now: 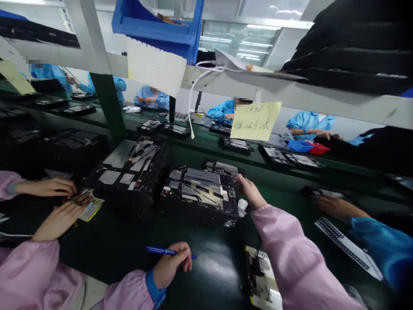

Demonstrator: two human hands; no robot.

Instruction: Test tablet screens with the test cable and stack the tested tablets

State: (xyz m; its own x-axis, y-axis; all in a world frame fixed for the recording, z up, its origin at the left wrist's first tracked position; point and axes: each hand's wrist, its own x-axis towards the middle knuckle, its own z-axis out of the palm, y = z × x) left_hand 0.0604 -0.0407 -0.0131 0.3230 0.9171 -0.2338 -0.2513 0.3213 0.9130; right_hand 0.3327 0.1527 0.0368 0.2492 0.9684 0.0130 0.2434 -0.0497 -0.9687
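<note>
The left hand (171,263) clenches a pen (161,250) over the bare mat (122,245). The right hand (250,193) has its fingers on the right edge of the tray (200,193); whether they grip it I cannot tell. A second tray (129,172) sits just beside it on the left.

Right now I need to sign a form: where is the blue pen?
Head view, low centre: the blue pen is held in the left hand over the green table, nearer than the tray of opened tablets.
</note>
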